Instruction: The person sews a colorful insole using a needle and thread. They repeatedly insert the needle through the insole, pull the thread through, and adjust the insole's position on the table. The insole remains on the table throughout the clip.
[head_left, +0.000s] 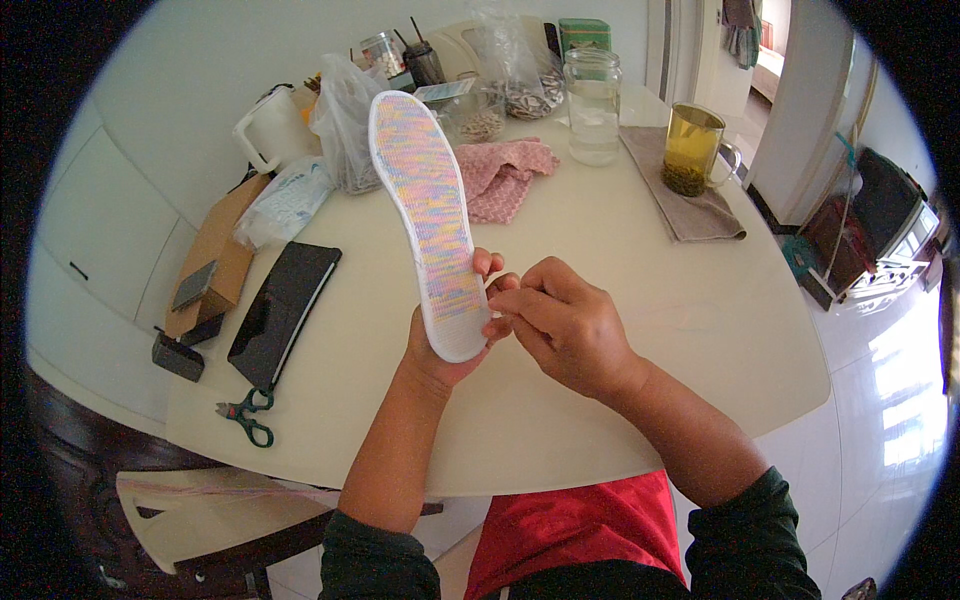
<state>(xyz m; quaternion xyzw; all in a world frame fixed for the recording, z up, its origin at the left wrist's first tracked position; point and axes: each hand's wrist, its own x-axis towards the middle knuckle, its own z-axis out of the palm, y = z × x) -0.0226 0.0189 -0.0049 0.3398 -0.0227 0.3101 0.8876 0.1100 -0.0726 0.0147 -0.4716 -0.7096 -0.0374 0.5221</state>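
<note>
My left hand (426, 351) holds a shoe insole (435, 202) up over the table, toe end pointing away from me. White edging runs around the insole, and pastel pink, yellow, blue and purple stitching covers most of its face. Near the heel a patch stays plain white. The left fingertips show past the insole's right edge. There my right hand (574, 322) meets them with thumb and forefinger pinched together. Whatever lies in that pinch is too small to make out. Faint pinkish strands trail over the tabletop to the right of the hand.
On the left lie scissors (247, 418), a black pouch (285, 307) and a cardboard box (217, 255). Behind the insole are a pink cloth (506, 176), a plastic bag (349, 127) and a white pitcher (276, 129). A glass jar (592, 112) and a tea mug (690, 150) stand at the back right.
</note>
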